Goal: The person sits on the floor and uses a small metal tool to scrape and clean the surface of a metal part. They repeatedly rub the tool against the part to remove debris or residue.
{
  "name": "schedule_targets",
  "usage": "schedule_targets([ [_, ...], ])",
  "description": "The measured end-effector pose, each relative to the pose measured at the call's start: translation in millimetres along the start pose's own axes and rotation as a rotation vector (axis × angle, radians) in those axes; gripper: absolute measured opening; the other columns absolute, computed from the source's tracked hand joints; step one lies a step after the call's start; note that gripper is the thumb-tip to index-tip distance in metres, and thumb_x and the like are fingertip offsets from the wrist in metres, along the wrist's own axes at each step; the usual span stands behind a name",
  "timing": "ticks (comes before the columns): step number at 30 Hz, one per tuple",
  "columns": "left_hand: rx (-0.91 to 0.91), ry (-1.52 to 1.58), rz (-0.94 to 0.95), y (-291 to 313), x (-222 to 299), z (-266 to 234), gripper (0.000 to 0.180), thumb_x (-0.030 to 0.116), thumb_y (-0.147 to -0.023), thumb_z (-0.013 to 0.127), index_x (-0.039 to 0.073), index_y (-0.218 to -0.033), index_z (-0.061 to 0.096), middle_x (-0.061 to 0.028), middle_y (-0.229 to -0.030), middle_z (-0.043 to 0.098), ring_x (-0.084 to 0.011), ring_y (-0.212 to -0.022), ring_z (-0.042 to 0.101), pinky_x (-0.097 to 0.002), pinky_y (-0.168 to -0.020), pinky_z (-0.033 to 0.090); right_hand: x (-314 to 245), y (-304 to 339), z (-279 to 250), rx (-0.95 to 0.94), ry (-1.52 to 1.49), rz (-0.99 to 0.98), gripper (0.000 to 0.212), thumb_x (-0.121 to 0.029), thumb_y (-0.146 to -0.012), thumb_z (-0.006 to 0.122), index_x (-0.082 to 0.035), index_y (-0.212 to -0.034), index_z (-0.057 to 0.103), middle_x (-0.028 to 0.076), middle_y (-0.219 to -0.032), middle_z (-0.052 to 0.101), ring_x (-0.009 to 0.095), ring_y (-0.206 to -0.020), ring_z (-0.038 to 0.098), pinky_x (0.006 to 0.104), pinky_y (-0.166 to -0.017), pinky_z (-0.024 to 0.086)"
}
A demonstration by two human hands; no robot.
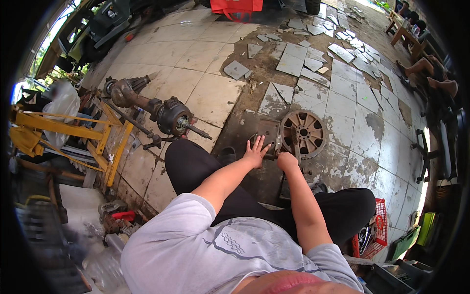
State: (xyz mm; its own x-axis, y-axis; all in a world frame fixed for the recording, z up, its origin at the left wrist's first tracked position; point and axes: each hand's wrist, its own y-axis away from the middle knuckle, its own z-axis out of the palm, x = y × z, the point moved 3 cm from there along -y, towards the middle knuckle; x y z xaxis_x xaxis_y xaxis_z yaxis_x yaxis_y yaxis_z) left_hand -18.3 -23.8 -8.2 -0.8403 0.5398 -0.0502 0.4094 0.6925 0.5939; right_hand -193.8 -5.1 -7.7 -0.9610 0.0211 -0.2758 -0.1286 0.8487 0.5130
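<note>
My left hand (255,153) lies with spread fingers against a dark, flat metal plate (269,128) with holes in it, low on the floor in front of me. Just to its right, my right hand (287,161) is closed in a fist. What it grips is mostly hidden; a brownish bar-like piece rises beside the knuckles. Between the two hands some worn metal parts (278,146) show, too small to name. Right beyond my right hand is a rusty toothed flywheel (319,135) with spokes and a central hub.
A greasy axle assembly (128,94) lies to the left, near a yellow metal frame (73,128). Broken tiles (293,59) litter the floor ahead. At the lower right stands a red plastic basket (381,230). Another person's legs (421,66) show at the far right.
</note>
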Motion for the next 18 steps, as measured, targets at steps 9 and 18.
schedule_targets([
  [9, -0.001, 0.011, -0.004, -3.2, -0.8, 6.5, 0.124, 0.055, -0.086, 0.079, 0.026, -0.171, -0.007, -0.0200, -0.172, -0.027, -0.0407, -0.160, -0.022, -0.0698, -0.124, 0.006, -4.8, 2.3, -0.7, 0.022, -0.100, 0.093, 0.032, -0.017, -0.095, 0.055, -0.007, -0.116, 0.076, 0.016, -0.120, 0.076, 0.035, -0.112, 0.072, 0.0485, -0.094, 0.059],
  [18, 0.025, 0.036, -0.007, 0.4, -0.9, 5.9, 0.125, 0.052, -0.084, 0.081, 0.026, -0.171, -0.005, -0.0187, -0.173, -0.027, -0.0392, -0.160, -0.022, -0.0705, -0.124, 0.005, -4.6, 2.3, -11.2, -0.075, -0.054, 0.086, 0.034, -0.017, -0.096, 0.056, -0.016, -0.124, 0.075, 0.013, -0.127, 0.074, 0.033, -0.118, 0.070, 0.0479, -0.097, 0.058],
])
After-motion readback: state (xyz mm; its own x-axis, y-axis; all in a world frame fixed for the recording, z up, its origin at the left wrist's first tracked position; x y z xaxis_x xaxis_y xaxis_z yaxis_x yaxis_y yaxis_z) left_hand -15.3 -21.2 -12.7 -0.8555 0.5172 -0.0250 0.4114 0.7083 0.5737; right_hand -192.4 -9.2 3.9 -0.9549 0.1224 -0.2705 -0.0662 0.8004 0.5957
